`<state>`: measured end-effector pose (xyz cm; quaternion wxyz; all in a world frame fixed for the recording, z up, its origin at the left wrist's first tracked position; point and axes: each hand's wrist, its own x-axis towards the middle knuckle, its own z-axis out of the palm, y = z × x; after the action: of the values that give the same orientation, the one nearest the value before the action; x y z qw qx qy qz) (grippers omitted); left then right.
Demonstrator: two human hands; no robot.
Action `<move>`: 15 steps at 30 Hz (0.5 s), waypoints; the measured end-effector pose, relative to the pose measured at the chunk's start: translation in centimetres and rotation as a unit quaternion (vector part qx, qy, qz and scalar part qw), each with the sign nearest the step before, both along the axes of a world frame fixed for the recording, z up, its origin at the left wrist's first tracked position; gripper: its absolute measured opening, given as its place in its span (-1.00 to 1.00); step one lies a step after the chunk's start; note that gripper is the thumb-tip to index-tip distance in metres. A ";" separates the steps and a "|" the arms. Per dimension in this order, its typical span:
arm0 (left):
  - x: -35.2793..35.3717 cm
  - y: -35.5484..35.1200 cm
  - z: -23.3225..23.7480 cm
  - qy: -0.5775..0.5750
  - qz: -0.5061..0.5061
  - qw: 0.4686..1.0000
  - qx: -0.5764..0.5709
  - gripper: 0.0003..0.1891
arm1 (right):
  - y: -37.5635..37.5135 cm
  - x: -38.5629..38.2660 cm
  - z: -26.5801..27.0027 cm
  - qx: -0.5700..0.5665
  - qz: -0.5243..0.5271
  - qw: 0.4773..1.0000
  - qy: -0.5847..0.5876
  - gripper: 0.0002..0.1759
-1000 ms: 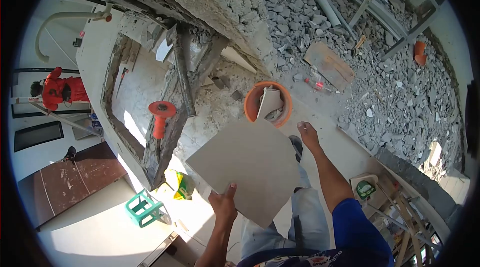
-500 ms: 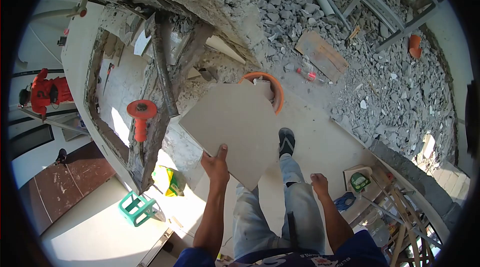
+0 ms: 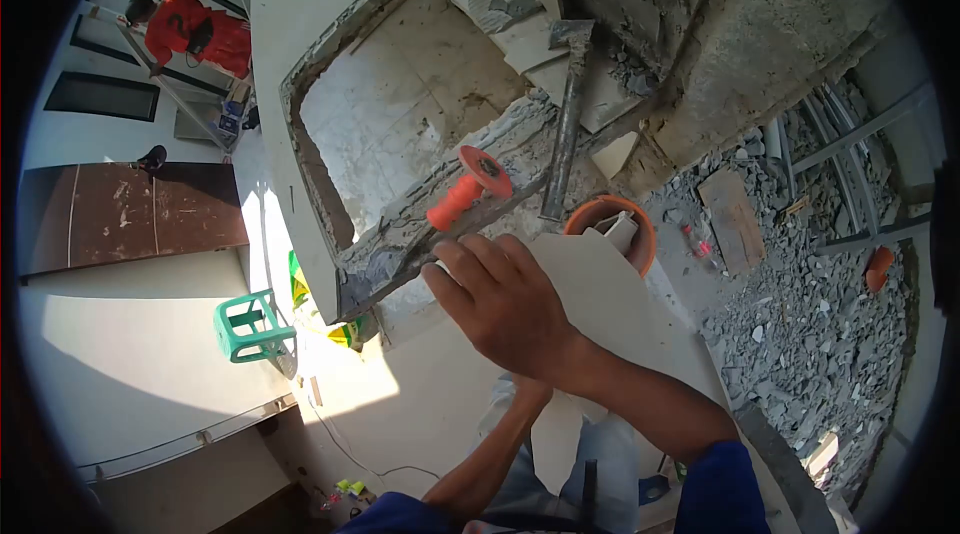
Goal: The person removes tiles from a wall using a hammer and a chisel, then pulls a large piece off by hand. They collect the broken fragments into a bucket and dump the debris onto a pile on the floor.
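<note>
A flat pale tile is held up in front of my legs. My left hand is at its near side, mostly hidden below my right forearm, and its fingers are covered. Across the tile's left part reaches my right hand, back up and fingers curled; what lies under the fingertips is hidden. Just beyond those fingers, a chisel with an orange grip and round guard rests on the broken wall edge. A dark hammer leans on the same edge. Behind the tile stands an orange bucket holding broken pieces.
Grey rubble covers the right side, with a wooden board on it. A green stool stands at the left. The broken wall frames a rough opening. A person in red works at the far left.
My view has turned left, so the wall and chisel appear further right. My right hand has come from beside my leg across the tile, over my left hand.
</note>
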<state>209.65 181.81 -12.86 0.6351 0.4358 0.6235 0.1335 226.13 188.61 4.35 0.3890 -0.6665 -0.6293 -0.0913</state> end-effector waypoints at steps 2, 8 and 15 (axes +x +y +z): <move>-0.3 -0.4 0.9 0.006 0.040 0.999 -0.019 -0.61 | 5.5 1.1 -0.2 -0.076 -0.036 0.975 -0.207 -0.75; -3.1 0.1 1.5 0.031 0.076 0.997 -0.010 -0.66 | 3.9 6.9 0.5 -0.059 -0.229 0.972 0.020 -0.66; -4.1 -1.0 2.5 -0.008 0.110 0.993 -0.036 -0.62 | 4.8 11.2 -2.8 -0.195 -0.333 0.853 0.351 -0.43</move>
<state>205.56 180.86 -10.39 0.6370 0.3401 0.6670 0.1833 237.36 193.38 1.50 0.3928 -0.8861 -0.1961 0.1489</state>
